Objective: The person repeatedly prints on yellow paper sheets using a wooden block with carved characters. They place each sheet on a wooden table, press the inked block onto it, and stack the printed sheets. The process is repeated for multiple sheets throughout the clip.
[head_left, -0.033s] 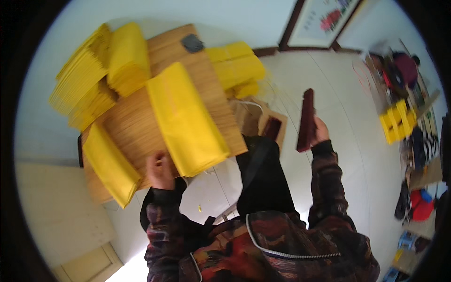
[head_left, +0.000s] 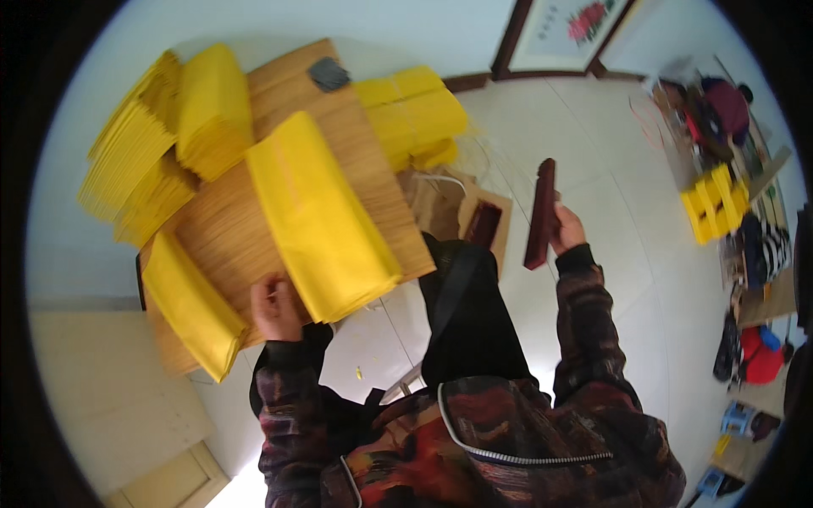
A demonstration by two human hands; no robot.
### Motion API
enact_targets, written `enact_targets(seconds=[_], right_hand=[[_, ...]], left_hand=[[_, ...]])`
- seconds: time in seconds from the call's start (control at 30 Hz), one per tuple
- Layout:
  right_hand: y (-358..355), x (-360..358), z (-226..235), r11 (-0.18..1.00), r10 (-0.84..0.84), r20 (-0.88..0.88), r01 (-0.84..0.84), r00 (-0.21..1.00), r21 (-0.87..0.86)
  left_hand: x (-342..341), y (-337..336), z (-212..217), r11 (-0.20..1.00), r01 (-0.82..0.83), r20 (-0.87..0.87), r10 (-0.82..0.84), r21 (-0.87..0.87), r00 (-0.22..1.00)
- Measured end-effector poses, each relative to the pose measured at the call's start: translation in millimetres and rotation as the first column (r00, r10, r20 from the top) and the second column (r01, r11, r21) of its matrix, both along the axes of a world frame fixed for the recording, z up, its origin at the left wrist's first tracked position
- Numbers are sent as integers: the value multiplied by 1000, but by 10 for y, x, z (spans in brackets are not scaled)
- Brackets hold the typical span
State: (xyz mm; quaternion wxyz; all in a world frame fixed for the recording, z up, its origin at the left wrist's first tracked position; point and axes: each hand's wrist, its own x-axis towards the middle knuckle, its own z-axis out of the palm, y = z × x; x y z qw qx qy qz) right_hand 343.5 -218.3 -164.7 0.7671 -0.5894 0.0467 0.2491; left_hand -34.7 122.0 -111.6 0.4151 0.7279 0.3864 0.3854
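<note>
A long dark red bar (head_left: pixel 540 216), notched at its far end, stands out over the floor with my right hand (head_left: pixel 566 230) closed around its near part. Over the near edge of the wooden table (head_left: pixel 229 216) is my left hand (head_left: pixel 276 310), its fingers loosely bent and the thumb apart. Nothing shows between them. It sits between a thick folded stack of yellow sheets (head_left: pixel 326 220) on its right and a narrower yellow bundle (head_left: pixel 193 309) on its left. The thick stack sticks out past the table's near edge.
Tall piles of folded yellow sheets (head_left: pixel 135 140) fill the table's far left, with a dark grey pad (head_left: pixel 329 74) at its far edge. More yellow bundles (head_left: pixel 415 110) and a cardboard box (head_left: pixel 500 241) lie beyond the right side. Shelves with a yellow crate (head_left: pixel 716 203) line the far right.
The whole view has shifted slightly, so the table and yellow stacks appear a little further left. My right hand still grips the dark red bar.
</note>
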Motion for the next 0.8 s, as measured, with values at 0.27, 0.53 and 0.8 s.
enact_targets(seconds=[0.27, 0.53, 0.8], right_hand=[[-164, 242, -1737, 643, 278, -26, -206, 960, -738], [599, 231, -2451, 68, 440, -200, -254, 875, -965], [880, 248, -2761, -57, 436, -217, -214, 873, -975]], left_hand=[[-32, 196, -161, 994, -2, -327, 37, 109, 944], [-256, 256, -189, 815, 294, -653, 132, 500, 746], [-380, 216, -252, 840, 203, -622, 189, 503, 760]])
